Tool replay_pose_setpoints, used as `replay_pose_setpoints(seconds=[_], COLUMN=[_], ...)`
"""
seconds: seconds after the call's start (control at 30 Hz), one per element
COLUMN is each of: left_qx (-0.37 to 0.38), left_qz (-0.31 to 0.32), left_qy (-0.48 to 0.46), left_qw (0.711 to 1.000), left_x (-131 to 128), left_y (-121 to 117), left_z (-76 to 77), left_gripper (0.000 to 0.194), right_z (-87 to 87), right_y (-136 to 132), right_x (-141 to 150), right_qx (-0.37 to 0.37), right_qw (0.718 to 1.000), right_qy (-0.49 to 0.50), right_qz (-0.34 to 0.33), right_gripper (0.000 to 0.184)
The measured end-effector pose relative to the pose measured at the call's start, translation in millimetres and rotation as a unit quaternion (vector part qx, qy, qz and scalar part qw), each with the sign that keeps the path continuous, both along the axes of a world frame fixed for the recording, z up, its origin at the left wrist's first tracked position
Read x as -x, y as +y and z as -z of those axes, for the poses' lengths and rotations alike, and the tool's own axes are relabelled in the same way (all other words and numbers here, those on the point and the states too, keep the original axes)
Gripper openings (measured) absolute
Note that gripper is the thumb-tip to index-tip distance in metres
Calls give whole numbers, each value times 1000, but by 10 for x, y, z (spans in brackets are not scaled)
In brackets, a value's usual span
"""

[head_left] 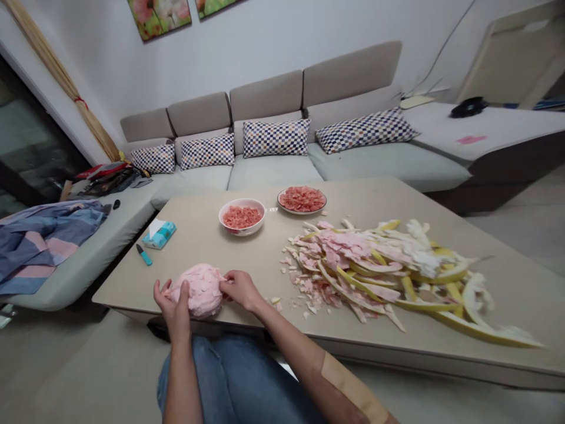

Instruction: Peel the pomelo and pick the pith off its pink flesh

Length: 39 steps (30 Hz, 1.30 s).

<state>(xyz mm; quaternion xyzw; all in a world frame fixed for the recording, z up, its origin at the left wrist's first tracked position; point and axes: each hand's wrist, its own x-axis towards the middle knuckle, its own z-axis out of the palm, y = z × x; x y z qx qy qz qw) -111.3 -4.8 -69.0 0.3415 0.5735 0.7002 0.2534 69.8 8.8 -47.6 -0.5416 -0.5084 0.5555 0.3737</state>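
Note:
A peeled pomelo (202, 287), round and covered in pale pink pith, rests at the front edge of the table. My left hand (176, 312) grips its left side, thumb up against the pith. On the right side, the fingers of my right hand (241, 290) pinch the pith at the fruit's surface; exactly what lies between the fingertips is hidden. Beyond the fruit stand a white bowl (224, 227) and a dark-rimmed plate (286, 209), both holding pink-red pomelo flesh.
A large heap of yellow-white peel and pink pith (375, 265) covers the table's right part, with crumbs around it. At the left lie a blue tissue pack (159, 234) and a teal-handled knife (143, 255). A grey sofa (278, 171) with checked cushions runs behind the table (194, 247).

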Motion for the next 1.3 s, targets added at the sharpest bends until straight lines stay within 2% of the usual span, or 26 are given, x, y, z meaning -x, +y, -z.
replay_pose_setpoints(seconds=[0.03, 0.1, 0.23, 0.43, 0.5, 0.57, 0.63, 0.7, 0.8, 0.87, 0.9, 0.97, 1.0, 1.03, 1.07, 1.1, 1.17, 1.2, 1.23, 1.3], left_qx=[14, 43, 82, 72, 66, 55, 47, 44, 38, 28, 24, 20, 17, 14, 8, 1, -14, -21, -25, -17], left_qz=[2, 3, 18, 2, -6, -7, -3, 1, -2, -8, -12, -22, -25, -26, -21, -10, 36, 63, 89, 126], left_qy=[14, 10, -37, -105, -117, -117, -115, -121, -147, -166, -174, -181, -181, -178, -171, -160, -131, -114, -99, -86], left_qw=[1000, 999, 996, 992, 991, 992, 992, 992, 988, 986, 984, 983, 983, 984, 985, 987, 991, 991, 991, 988], left_x=[19, 61, 109, 110, 115, 116, 110, 98, 76, 62, 54, 33, 17, -5, -32, -66, -148, -192, -234, -299], left_y=[0, 8, 22, 14, 20, 26, 29, 27, 23, 25, 27, 29, 28, 25, 19, 11, -8, -18, -26, -38], left_z=[9, 14, -15, -41, -32, -21, -12, -6, 1, 2, 0, -10, -19, -29, -42, -54, -73, -79, -82, -80], left_gripper=[105, 111, 103, 91, 85, 80, 80, 81, 87, 92, 93, 91, 89, 87, 86, 86, 89, 91, 92, 90], right_z=[-3, -9, 14, 194, 210, 152, 24, -141, -368, -473, -507, -532, -520, -493, -451, -397, -268, -201, -138, -28], right_y=[11, 41, 121, 144, 113, 70, 15, -48, -147, -202, -225, -266, -286, -306, -325, -343, -364, -365, -356, -311], right_x=[-7, -3, 84, 73, -20, -165, -391, -723, -1389, -1845, -2037, -2280, -2309, -2270, -2163, -1997, -1544, -1295, -1055, -668], right_qx=[0, 4, -8, -14, -13, -22, -59, -130, -258, -310, -325, -353, -367, -381, -391, -394, -356, -309, -254, -183], right_qw=[1000, 999, 999, 998, 998, 998, 996, 983, 925, 866, 834, 761, 733, 722, 732, 762, 864, 911, 944, 975], right_qy=[-6, -14, -34, -53, -50, -38, -46, -101, -221, -309, -365, -465, -493, -500, -485, -451, -332, -269, -211, -123], right_qz=[-12, -34, -30, 21, 29, 36, 48, 78, 172, 242, 256, 283, 290, 289, 275, 246, 127, 57, 0, -36], right_gripper=[7, 11, 14, 17, 17, 22, 32, 33, 35, 36, 35, 30, 27, 26, 25, 26, 27, 27, 27, 27])
